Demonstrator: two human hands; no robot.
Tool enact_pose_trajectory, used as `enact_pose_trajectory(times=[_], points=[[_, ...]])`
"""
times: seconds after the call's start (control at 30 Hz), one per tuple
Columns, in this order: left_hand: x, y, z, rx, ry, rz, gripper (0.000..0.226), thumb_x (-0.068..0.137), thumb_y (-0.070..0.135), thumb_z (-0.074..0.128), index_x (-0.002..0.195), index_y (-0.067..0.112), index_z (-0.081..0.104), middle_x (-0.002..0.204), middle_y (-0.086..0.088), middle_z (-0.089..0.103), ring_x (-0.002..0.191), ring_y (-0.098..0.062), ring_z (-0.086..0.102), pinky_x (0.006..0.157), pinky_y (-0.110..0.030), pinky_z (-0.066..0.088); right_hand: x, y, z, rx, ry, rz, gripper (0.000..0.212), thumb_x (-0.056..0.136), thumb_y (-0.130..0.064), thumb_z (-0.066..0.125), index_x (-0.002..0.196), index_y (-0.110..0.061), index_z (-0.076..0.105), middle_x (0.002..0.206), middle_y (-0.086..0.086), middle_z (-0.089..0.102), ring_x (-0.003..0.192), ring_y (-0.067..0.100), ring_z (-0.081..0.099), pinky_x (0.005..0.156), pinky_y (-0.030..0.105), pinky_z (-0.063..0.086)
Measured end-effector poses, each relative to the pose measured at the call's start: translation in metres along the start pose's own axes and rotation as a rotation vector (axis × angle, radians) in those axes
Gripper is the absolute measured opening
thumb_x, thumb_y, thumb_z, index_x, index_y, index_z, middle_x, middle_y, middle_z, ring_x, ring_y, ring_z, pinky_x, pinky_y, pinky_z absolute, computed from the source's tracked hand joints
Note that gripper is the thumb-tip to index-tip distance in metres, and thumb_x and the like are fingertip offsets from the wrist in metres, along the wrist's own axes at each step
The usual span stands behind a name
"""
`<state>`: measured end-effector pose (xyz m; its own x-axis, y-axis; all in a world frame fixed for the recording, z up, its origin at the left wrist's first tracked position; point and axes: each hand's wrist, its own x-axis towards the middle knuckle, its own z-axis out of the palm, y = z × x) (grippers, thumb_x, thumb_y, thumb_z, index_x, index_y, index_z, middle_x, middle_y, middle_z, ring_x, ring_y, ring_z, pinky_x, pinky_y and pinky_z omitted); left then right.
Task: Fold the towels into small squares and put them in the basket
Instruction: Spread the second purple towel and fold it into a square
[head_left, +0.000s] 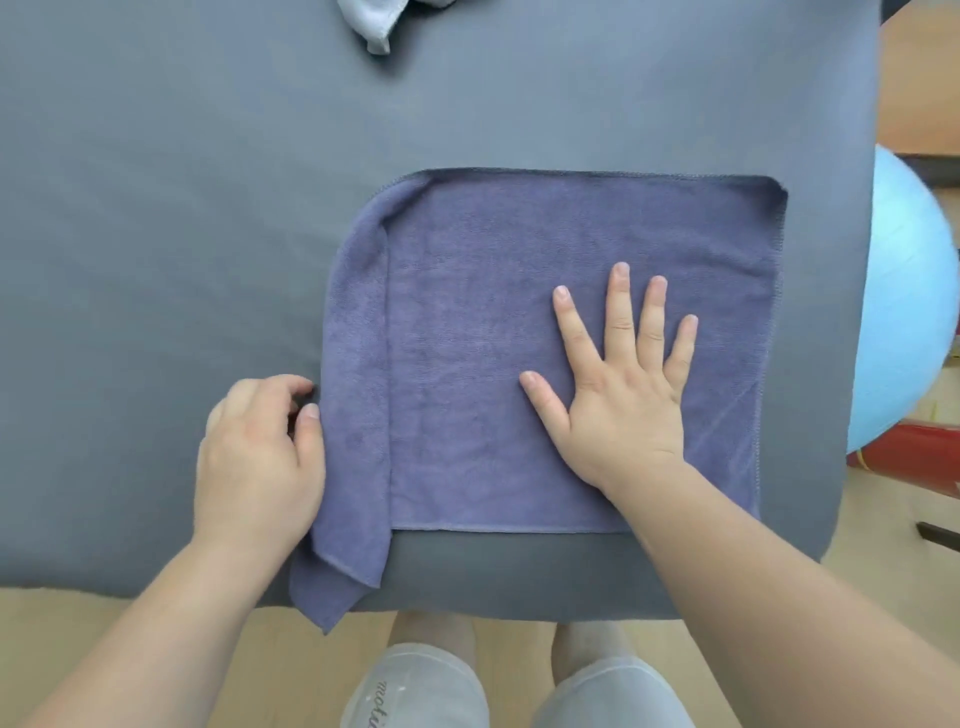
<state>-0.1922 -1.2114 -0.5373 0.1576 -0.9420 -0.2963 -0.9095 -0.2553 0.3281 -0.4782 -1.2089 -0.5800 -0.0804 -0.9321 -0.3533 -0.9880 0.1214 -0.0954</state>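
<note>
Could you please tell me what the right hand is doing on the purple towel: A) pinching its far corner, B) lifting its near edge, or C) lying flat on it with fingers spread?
C: the right hand lies palm-down, fingers spread, on the purple towel.

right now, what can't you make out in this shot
The basket: nowhere in the head view, out of frame.
The pale cloth: cut off by the top edge, so its fold is unclear.
The left hand: curled fingers at the left edge of the towel; the hand itself hides whether they pinch it.
The towel's lower layers: covered by its top layer and the flat right hand.
The ball: cut by the table and the right edge.
</note>
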Motion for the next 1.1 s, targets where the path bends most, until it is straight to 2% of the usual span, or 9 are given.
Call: enact_pose_trajectory(times=[0.13, 0.23, 0.33, 0.53, 0.7, 0.83, 0.93, 1.03, 1.1], points=[[-0.012, -0.010, -0.005, -0.028, -0.042, -0.020, 0.004, 0.093, 0.026, 0.058, 0.093, 0.022, 0.059, 0.088, 0.005, 0.057, 0.090, -0.025, 0.051, 0.075, -0.043, 0.046, -0.004, -0.021, -0.015, 0.041, 0.027, 0.041, 0.078, 0.094, -0.075, 0.021, 0.160, -0.039, 0.002, 0.167, 0.011, -0.019, 0.151, 0.038, -0.022, 0.118, 0.068, -0.006], [-0.018, -0.017, -0.005, -0.008, -0.071, -0.018, 0.011, 0.087, 0.032, 0.065, 0.086, 0.024, 0.058, 0.084, 0.006, 0.056, 0.085, -0.024, 0.050, 0.072, -0.042, 0.046, -0.002, -0.072, -0.023, 0.087, 0.070, -0.098, 0.073, 0.096, -0.072, 0.020, 0.160, -0.040, 0.002, 0.167, 0.009, -0.017, 0.152, 0.037, -0.020, 0.117, 0.068, -0.010], [-0.018, -0.025, -0.005, -0.035, -0.088, -0.036, 0.014, 0.088, 0.028, 0.065, 0.077, 0.024, 0.056, 0.077, 0.009, 0.054, 0.082, -0.023, 0.051, 0.068, -0.039, 0.043, 0.004, -0.103, -0.008, 0.057, 0.008, -0.151, 0.071, 0.097, -0.072, 0.017, 0.159, -0.042, 0.000, 0.168, 0.004, -0.019, 0.152, 0.035, -0.023, 0.117, 0.067, -0.011], [0.001, -0.033, -0.026, -0.459, -0.085, -0.219, 0.011, 0.091, 0.018, 0.066, 0.082, 0.023, 0.061, 0.070, 0.004, 0.065, 0.062, -0.015, 0.057, 0.061, -0.028, 0.047, 0.010, -0.101, 0.011, -0.053, -0.062, -0.102, 0.074, 0.095, -0.074, 0.013, 0.157, -0.042, -0.009, 0.166, 0.003, -0.024, 0.150, 0.034, -0.026, 0.118, 0.066, -0.011], [0.052, -0.054, -0.058, -0.516, -0.031, -0.177, 0.009, 0.086, 0.016, 0.069, 0.083, 0.024, 0.064, 0.063, 0.004, 0.064, 0.053, -0.011, 0.050, 0.056, -0.028, 0.043, 0.012, -0.105, 0.013, -0.079, -0.095, -0.071, 0.073, 0.095, -0.075, 0.011, 0.154, -0.042, -0.017, 0.164, 0.002, -0.031, 0.149, 0.033, -0.031, 0.118, 0.066, -0.010], [0.103, -0.071, -0.086, -0.324, 0.143, -0.004, 0.016, 0.086, 0.016, 0.063, 0.100, 0.022, 0.067, 0.070, 0.002, 0.060, 0.066, -0.023, 0.058, 0.072, -0.036, 0.050, 0.013, -0.105, 0.016, -0.092, -0.102, -0.060, 0.072, 0.094, -0.075, 0.008, 0.153, -0.042, -0.019, 0.162, 0.002, -0.033, 0.148, 0.032, -0.033, 0.118, 0.066, -0.010], [0.135, -0.081, -0.100, -0.253, 0.285, -0.045, 0.031, 0.089, 0.018, 0.059, 0.120, 0.015, 0.061, 0.082, 0.003, 0.060, 0.084, -0.025, 0.062, 0.084, -0.030, 0.045, 0.014, -0.105, 0.020, -0.093, -0.096, -0.064, 0.073, 0.094, -0.075, 0.008, 0.154, -0.042, -0.018, 0.163, 0.002, -0.033, 0.148, 0.032, -0.032, 0.118, 0.065, -0.011], [0.150, -0.085, -0.096, -0.359, 0.201, -0.202, 0.048, 0.091, 0.029, 0.062, 0.136, 0.020, 0.049, 0.088, 0.009, 0.063, 0.097, -0.016, 0.063, 0.095, -0.028, 0.047, 0.014, -0.104, 0.023, -0.075, -0.081, -0.063, 0.073, 0.094, -0.075, 0.010, 0.155, -0.042, -0.014, 0.164, 0.002, -0.031, 0.149, 0.032, -0.030, 0.118, 0.066, -0.010], [0.146, -0.083, -0.088, -0.362, 0.134, -0.258, 0.055, 0.090, 0.036, 0.065, 0.140, 0.021, 0.045, 0.098, 0.006, 0.063, 0.100, -0.015, 0.062, 0.096, -0.030, 0.047, 0.015, -0.104, 0.025, -0.071, -0.076, -0.065, 0.073, 0.094, -0.075, 0.010, 0.154, -0.042, -0.015, 0.164, 0.002, -0.030, 0.150, 0.032, -0.029, 0.118, 0.065, -0.011]])
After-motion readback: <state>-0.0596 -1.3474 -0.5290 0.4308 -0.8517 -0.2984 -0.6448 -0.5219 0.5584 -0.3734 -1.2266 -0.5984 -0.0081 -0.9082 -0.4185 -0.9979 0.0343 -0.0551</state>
